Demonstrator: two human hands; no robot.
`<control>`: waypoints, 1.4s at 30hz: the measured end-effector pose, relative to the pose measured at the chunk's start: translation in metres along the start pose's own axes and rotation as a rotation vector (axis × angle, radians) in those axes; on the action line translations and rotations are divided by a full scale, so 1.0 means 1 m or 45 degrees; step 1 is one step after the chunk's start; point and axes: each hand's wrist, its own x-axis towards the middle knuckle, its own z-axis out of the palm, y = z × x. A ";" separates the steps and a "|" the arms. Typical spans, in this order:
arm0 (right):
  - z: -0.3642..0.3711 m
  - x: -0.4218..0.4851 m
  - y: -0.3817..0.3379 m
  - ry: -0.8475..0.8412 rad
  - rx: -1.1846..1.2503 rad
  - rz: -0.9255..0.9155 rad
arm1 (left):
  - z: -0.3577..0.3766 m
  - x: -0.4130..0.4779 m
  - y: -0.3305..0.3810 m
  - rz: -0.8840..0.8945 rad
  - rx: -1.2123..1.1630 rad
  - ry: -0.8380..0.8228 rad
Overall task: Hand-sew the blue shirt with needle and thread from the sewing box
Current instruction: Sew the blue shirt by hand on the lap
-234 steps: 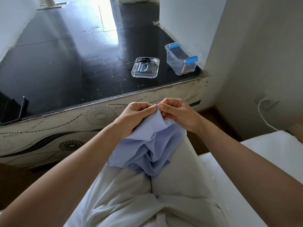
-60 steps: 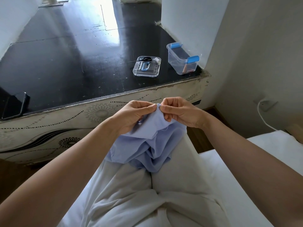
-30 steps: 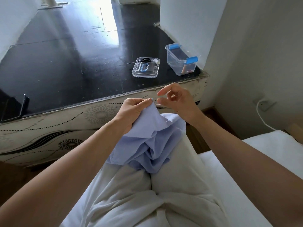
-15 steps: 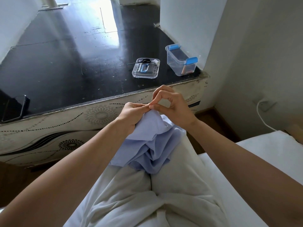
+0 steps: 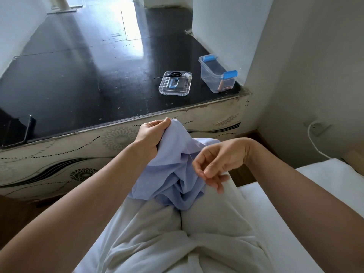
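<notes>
Left hand (image 5: 150,134) grips the raised blue shirt (image 5: 173,170); right hand (image 5: 220,160), nearer and rightward, pinches the taut thread (image 5: 189,154)

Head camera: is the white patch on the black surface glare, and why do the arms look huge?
Head view: daylight glares off the black surface, washing out its far end; the wide lens stretches the forearms near the corners; the thread pinched by the right hand barely shows against the blue shirt.
</notes>
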 end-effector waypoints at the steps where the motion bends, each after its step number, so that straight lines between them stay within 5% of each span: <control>1: -0.001 -0.002 0.001 0.057 0.068 -0.070 | 0.000 0.000 -0.001 0.008 -0.010 -0.006; 4: -0.007 -0.003 0.001 0.552 0.326 -0.407 | 0.000 -0.001 -0.001 0.030 -0.027 -0.028; 8: -0.013 0.016 -0.007 1.454 -0.110 -0.327 | 0.000 -0.002 -0.002 0.043 -0.012 -0.058; 15: -0.016 0.047 -0.008 1.949 -0.782 -0.393 | 0.004 -0.008 -0.001 0.044 -0.075 -0.152; 19: -0.021 0.048 -0.006 1.912 -0.863 -0.390 | 0.002 -0.008 0.000 0.032 -0.063 -0.129; 33: -0.004 0.028 -0.010 1.216 -0.751 -0.399 | 0.004 -0.009 -0.003 0.082 -0.018 -0.087; 42: -0.014 0.017 -0.009 1.755 -0.344 -0.462 | -0.002 -0.013 -0.001 0.183 0.027 -0.289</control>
